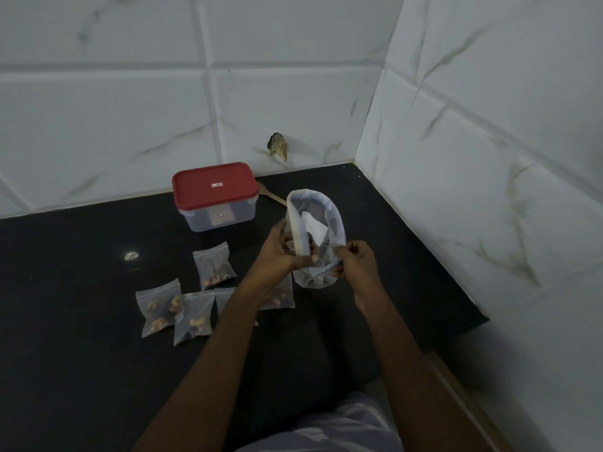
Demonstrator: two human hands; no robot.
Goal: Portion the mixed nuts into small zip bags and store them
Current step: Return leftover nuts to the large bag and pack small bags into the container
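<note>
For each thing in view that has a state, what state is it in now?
Large bag: mouth open, held upright.
Left hand: grips the bag's left rim.
Right hand: pinches its right rim.
Container: red lid on.
Small zip bags: filled, lying flat.

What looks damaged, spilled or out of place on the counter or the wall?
The back wall tile, right of the red-lidded container, has a dark, ragged break just above the counter, like a chipped hole. No loose nuts show on the counter; the small bags lie flat.
</note>
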